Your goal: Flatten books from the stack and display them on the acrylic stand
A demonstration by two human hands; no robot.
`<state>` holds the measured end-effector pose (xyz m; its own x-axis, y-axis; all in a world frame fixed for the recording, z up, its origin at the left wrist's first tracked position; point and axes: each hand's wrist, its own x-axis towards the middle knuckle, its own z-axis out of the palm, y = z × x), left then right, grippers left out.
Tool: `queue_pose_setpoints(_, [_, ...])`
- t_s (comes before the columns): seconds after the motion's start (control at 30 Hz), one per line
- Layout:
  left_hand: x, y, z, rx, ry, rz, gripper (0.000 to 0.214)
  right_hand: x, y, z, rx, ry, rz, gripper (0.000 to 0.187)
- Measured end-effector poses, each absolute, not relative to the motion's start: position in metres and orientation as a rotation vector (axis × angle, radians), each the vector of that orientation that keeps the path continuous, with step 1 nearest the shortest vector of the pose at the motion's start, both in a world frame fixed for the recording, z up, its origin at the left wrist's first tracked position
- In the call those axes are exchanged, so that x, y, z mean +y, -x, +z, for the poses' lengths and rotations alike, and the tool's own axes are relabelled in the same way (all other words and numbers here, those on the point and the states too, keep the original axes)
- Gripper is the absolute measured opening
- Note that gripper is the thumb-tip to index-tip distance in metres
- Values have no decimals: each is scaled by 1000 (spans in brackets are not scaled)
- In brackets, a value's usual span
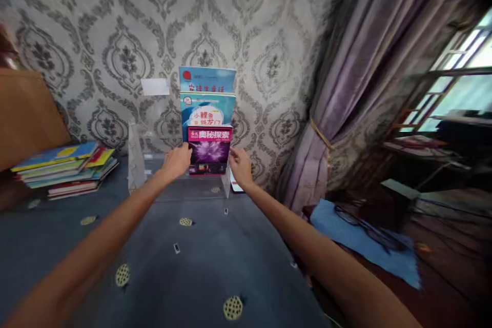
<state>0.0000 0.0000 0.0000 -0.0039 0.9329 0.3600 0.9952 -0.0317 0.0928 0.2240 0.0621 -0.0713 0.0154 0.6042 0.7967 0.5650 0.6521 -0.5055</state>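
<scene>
A book with a pink and purple cover (209, 152) stands upright at the front of a clear stepped rack (165, 189). My left hand (178, 160) grips its left edge, and my right hand (241, 165) has fingers closed at its right edge. Behind it rises a blue-green book (226, 105) with a white patch on the cover. Farther back and higher is a light blue book (215, 74) with a red spot. The rack's left section holds no books. Its lower right end is partly covered by my right hand.
Left of the rack lies a stack of books (73, 166), with a brown board (31, 113) behind it. A dark patterned cloth (154, 277) covers the table. To the right are a purple curtain (323, 113) and a blue cloth (369, 246) with dark cables on it.
</scene>
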Motion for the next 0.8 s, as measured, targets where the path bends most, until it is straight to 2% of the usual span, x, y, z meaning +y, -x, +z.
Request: queue_pose_setpoints(0.8, [-1,5,-1,-2009,2115,-512,32,60,-224,-85,-1590,950,114,37])
